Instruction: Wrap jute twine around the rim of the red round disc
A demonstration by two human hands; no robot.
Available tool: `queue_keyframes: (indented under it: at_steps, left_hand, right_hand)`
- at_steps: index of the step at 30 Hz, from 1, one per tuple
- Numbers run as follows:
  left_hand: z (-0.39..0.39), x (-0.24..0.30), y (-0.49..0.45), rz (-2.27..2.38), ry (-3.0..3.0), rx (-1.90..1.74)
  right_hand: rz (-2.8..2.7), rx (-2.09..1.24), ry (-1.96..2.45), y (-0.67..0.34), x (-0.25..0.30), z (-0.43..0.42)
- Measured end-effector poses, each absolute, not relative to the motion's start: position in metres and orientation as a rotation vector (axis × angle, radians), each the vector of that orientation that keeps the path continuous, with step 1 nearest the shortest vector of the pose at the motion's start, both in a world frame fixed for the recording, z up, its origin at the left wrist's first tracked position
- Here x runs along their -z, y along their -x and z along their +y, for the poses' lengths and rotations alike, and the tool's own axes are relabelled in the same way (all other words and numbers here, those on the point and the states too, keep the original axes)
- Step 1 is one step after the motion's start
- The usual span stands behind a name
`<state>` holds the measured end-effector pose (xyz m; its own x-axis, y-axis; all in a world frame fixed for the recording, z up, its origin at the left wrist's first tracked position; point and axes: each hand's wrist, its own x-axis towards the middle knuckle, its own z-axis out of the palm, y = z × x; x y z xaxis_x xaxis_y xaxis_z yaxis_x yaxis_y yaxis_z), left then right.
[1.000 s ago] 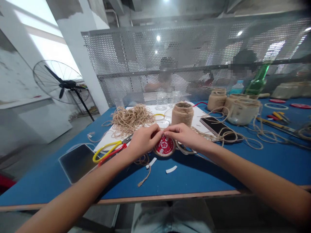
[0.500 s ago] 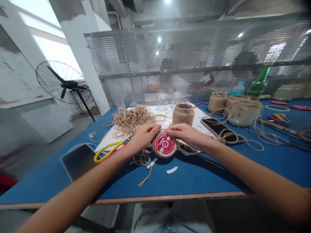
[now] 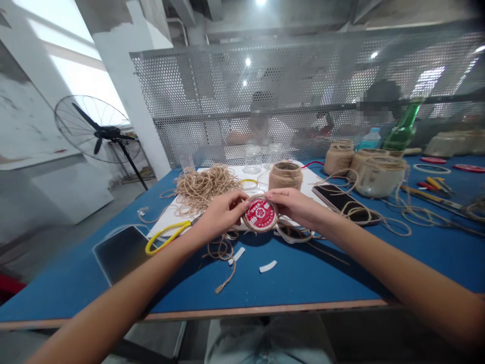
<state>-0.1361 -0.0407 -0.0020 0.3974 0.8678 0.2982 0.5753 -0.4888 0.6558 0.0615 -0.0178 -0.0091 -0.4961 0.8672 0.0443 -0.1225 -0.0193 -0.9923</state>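
My left hand (image 3: 220, 215) and my right hand (image 3: 293, 206) both pinch the rim of a round red lid (image 3: 260, 214) printed with a white flower. The lid is tilted up, its face toward me, above the blue table (image 3: 322, 273). Brown twine runs round the lid's edge and trails down in loose loops (image 3: 222, 250) under my left wrist. A twine-wrapped jar (image 3: 285, 176) stands just behind the lid. Yellow-handled scissors (image 3: 166, 235) lie left of my left hand.
A heap of twine (image 3: 202, 184) lies on a white sheet at the back left. A phone (image 3: 343, 199) lies right of my hands, a dark tablet (image 3: 119, 253) at the left. More wrapped jars (image 3: 373, 169), a green bottle (image 3: 403, 126) and tools sit far right. People sit behind a perforated screen.
Both hands have lifted the red lid off the table and tilted its face up toward me. The twine under it now hangs looser.
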Motion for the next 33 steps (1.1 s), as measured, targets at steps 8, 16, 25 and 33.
queue_keyframes:
  at_steps: [8, 16, 25, 33]
  left_hand:
    - [-0.042, -0.001, 0.134, 1.207, -2.19, -0.878]
    - [-0.043, 0.003, 0.132, 1.191, -2.219, -0.806]
    - [-0.046, -0.003, 0.132, 1.2, -2.161, -0.938]
    - [-0.05, -0.004, 0.132, 1.284, -2.288, -0.928]
  right_hand:
    - [-1.736, -1.501, 0.835, -0.066, 0.011, -0.011]
    - [-2.18, -1.05, 0.841, -0.067, 0.01, -0.01]
    - [-1.722, -1.404, 0.771, -0.064, 0.012, -0.015]
    - [-1.49, -1.543, 0.771, -0.062, 0.003, -0.022]
